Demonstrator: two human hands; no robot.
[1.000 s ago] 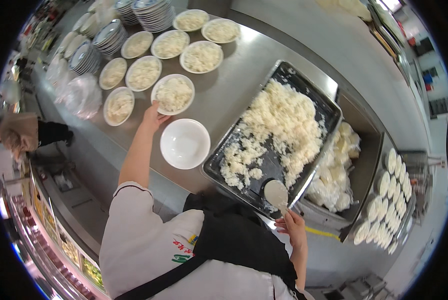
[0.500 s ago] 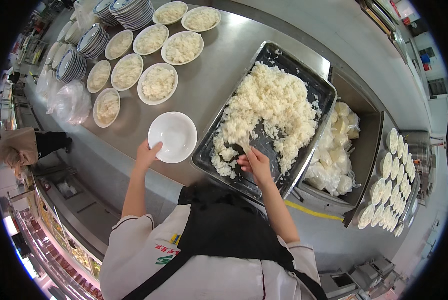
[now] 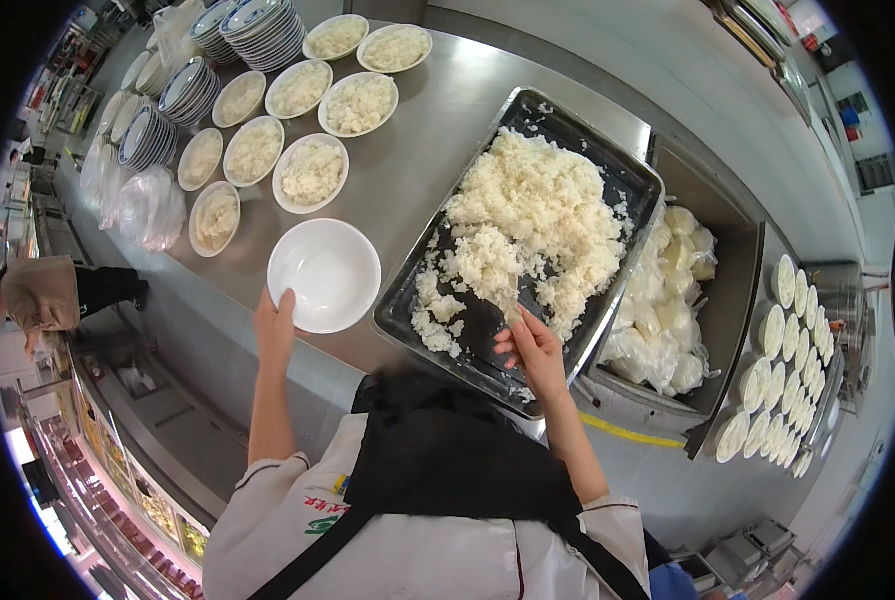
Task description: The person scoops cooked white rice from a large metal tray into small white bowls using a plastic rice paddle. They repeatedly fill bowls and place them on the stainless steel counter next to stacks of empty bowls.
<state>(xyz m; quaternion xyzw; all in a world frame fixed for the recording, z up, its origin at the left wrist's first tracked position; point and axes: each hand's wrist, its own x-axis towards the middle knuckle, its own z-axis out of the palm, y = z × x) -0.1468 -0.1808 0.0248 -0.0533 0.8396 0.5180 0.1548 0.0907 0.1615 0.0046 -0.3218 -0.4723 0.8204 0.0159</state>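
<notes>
My left hand grips an empty white bowl by its near rim, thumb over the edge, in front of the filled bowls. My right hand is closed on the handle of a pale, see-through rice paddle. A clump of rice sits at the paddle's blade, over the dark rectangular tray. Loose cooked rice is heaped across the tray's far and right parts, and smaller lumps lie at its near left.
Several bowls of rice stand at the steel table's far left, beside stacked blue-rimmed plates and a clear plastic bag. Right of the tray, a bin holds bagged pale pieces. A person bends at the left.
My left hand has shifted the bowl slightly left and nearer. My right hand has moved a little right and nearer with the paddle, and a clump of rice now shows at its blade.
</notes>
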